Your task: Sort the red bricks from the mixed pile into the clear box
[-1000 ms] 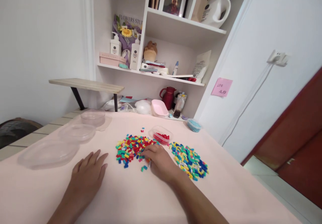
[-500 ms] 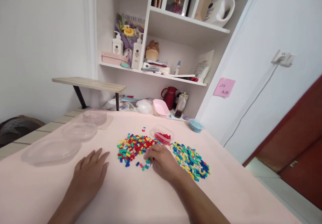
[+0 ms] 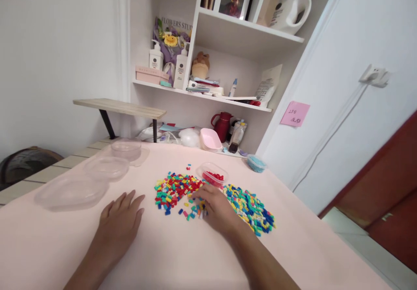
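Observation:
My left hand [image 3: 120, 220] lies palm down on the pink tabletop, fingers spread and holding nothing. My right hand [image 3: 217, 207] reaches over a loose pile of small coloured plastic pieces [image 3: 176, 188], mostly red, yellow, green and blue. Its fingers are bent, their tips at the pieces, and pieces show between forefinger and thumb; the palm side is hidden. Just behind that hand stands a clear plastic tub [image 3: 212, 170] with red pieces [image 3: 213, 178] in it. Another pile of mixed pieces [image 3: 252, 209], with little red, spreads to the right of my wrist.
Clear empty containers [image 3: 73, 192] line the table's left side. A lidded-looking tub of light blue bits [image 3: 256, 164] stands at the back right. A pink basin [image 3: 211, 139], a red jug [image 3: 223, 125] and a bottle [image 3: 237, 138] stand behind the table, below white shelves [image 3: 234, 101].
My right hand has shifted slightly back over the left pile, and a few more pieces show loose in front of its fingers. My left hand stays flat. The camera view has turned slightly.

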`<action>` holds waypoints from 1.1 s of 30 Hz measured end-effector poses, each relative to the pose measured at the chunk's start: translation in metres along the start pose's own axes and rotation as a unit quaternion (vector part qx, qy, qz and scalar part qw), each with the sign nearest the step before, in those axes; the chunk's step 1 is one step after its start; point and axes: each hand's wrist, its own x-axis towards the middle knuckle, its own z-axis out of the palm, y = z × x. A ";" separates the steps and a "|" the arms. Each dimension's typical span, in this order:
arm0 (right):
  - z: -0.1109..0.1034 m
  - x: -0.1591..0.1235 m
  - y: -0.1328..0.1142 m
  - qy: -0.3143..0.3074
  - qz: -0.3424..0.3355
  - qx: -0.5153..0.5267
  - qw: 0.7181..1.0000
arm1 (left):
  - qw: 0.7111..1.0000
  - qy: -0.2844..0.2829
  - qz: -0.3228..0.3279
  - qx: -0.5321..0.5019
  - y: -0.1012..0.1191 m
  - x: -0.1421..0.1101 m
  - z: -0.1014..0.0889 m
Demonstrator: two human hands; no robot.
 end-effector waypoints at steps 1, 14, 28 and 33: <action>0.000 0.001 0.000 0.007 -0.001 0.000 1.000 | 1.000 0.001 0.000 -0.003 0.000 0.000 0.000; -0.004 0.000 0.002 0.011 0.003 0.029 1.000 | 0.998 0.039 0.003 -0.054 -0.002 0.001 0.006; -0.009 -0.001 0.002 -0.010 0.005 0.046 0.999 | 1.000 0.014 -0.001 -0.021 0.000 0.001 0.002; -0.005 0.001 -0.008 -0.066 -0.020 0.010 0.998 | 0.999 0.021 0.000 -0.042 0.000 0.001 0.000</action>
